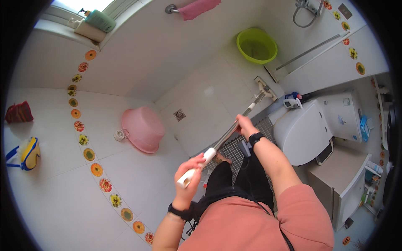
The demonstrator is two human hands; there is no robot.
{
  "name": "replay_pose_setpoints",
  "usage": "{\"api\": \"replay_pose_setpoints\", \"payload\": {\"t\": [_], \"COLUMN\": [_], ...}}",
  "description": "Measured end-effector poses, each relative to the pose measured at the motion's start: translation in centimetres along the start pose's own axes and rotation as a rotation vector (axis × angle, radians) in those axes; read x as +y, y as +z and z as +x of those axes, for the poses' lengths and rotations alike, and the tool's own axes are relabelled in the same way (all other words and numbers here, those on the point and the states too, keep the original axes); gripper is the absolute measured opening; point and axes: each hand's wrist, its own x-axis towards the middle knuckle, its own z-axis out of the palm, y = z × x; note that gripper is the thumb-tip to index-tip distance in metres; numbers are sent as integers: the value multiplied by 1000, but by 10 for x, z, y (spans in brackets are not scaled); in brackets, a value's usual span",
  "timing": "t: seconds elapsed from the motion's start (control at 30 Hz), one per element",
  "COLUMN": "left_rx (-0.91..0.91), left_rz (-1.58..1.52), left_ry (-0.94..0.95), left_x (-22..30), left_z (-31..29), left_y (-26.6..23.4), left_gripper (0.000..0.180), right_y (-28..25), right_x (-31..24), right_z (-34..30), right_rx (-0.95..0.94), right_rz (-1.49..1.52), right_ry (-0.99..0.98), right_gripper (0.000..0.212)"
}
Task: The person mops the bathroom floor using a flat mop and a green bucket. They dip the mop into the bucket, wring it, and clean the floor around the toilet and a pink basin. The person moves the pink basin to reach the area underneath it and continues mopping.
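Note:
A mop (228, 134) with a metal pole and a white grip slants across the middle of the head view. My left hand (189, 179) is wrapped round the white grip at its near end. Farther up, my right hand (246, 126) is closed on the metal pole. The flat mop head (266, 88) lies at the far end, near the low edge between the tiled floor (209, 100) and the toilet side. Both wrists wear dark bands. Just beyond the mop head sits a green basin (256, 46) with what looks like water in it.
To the right stands a white toilet (299, 134) with its lid down, bottles (292, 101) beside it. A pink basin (144, 129) is at the left wall. A floor drain (179, 115) lies in the tiles. A dotted mat (234, 154) is under my feet.

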Motion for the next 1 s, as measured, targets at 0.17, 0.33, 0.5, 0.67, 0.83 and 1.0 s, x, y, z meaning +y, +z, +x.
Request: {"api": "replay_pose_setpoints", "payload": {"t": [0.17,0.33,0.5,0.67,0.83,1.0], "left_rx": [-90,19,174,277,256,292], "left_rz": [28,104,418,579,723,693], "left_ry": [-89,-112,-256,-295,-195,-115], "left_x": [-43,-30,72,161,190,196], "left_z": [11,-23,-88,-117,-116,-120], "left_y": [28,-23,-105,-130,-122,-115], "left_gripper": [8,9,6,9,10,12], "right_y": [-39,-2,97,177,199,182], "right_x": [-8,38,131,179,186,169], "right_z": [42,28,-73,-150,-180,-196], "right_rx": [90,-15,-374,-755,-852,-786], "right_rz": [-194,-308,-511,-479,-227,-61], "right_ry": [-11,32,267,581,614,627], "right_gripper": [19,27,37,36,29,23]}}
